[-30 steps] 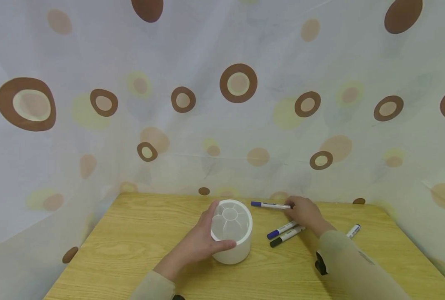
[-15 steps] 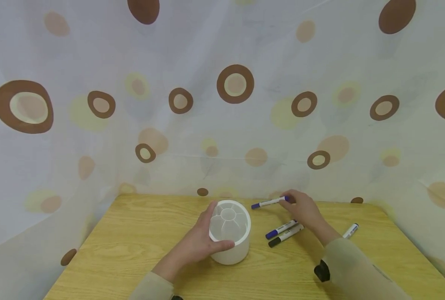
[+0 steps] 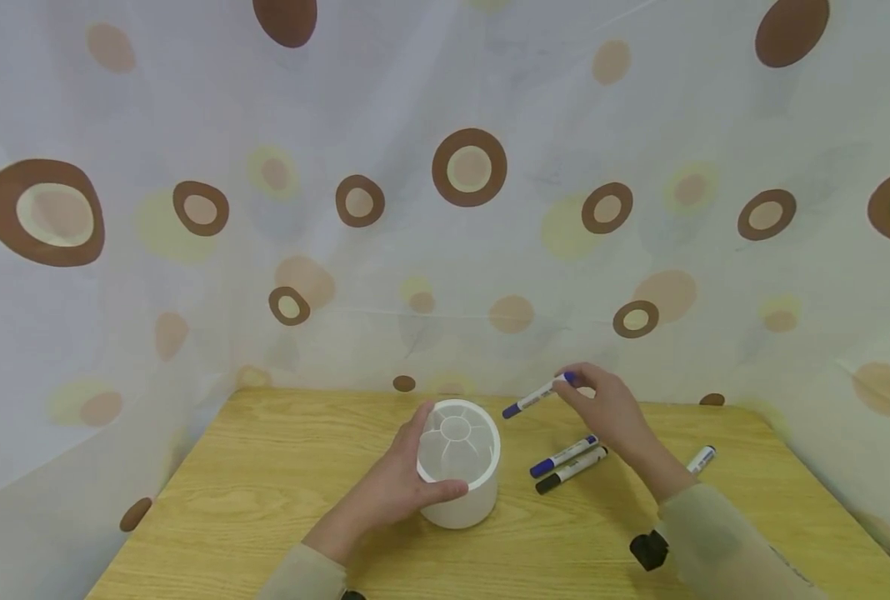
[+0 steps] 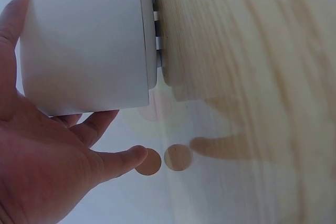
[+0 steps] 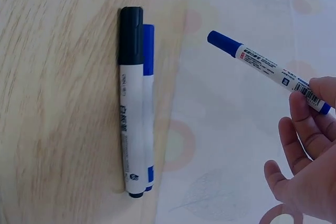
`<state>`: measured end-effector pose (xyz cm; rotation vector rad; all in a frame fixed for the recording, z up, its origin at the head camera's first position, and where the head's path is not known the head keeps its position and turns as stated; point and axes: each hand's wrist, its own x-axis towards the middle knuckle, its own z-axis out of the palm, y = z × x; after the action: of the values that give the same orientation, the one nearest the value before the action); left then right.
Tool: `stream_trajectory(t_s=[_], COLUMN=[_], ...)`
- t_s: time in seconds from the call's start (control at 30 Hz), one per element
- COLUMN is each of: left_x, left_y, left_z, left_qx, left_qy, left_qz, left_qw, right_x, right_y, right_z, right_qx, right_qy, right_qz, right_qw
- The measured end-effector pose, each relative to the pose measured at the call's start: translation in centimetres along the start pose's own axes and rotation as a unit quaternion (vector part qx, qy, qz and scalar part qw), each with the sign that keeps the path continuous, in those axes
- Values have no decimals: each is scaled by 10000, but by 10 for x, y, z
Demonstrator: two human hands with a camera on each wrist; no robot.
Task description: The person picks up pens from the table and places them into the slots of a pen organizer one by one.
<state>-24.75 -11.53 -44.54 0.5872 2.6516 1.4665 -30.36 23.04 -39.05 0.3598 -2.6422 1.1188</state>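
Note:
A round white pen organizer (image 3: pixel 460 510) with several compartments inside stands upright on the wooden table. My left hand (image 3: pixel 396 487) holds it from the left, thumb along the near rim; the left wrist view shows its smooth wall (image 4: pixel 86 45) and small feet below. To the right, my right hand (image 3: pixel 612 412) pinches a blue-capped whiteboard marker (image 3: pixel 541 393) at its rear end. That marker slants with its cap lower, and the right wrist view shows its barrel (image 5: pixel 273 67) apart from the table. No compartment visibly holds a marker.
A second blue marker (image 3: pixel 565 456) and a black marker (image 3: pixel 572 471) lie side by side right of the organizer. Another marker (image 3: pixel 702 459) is partly covered by the right sleeve (image 3: pixel 722 533). A patterned curtain (image 3: pixel 385 267) stands behind the table (image 3: pixel 280 467).
My right hand has lifted the rear end of the blue marker, then raised it from the table, tilting it cap-down. The left hand and organizer have stayed in place.

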Motion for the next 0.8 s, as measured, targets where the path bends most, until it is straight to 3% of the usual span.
stream_trajectory(t_s=[0.8], left_x=[1], left_y=[-1], left_z=[0], left_qx=[-97], left_qy=[-27], left_qz=[172], left_qw=[9998], right_x=[-3], right_y=[-67], right_z=[-8], right_qx=[607], right_qy=[283], right_qz=[-336], right_qw=[9972])
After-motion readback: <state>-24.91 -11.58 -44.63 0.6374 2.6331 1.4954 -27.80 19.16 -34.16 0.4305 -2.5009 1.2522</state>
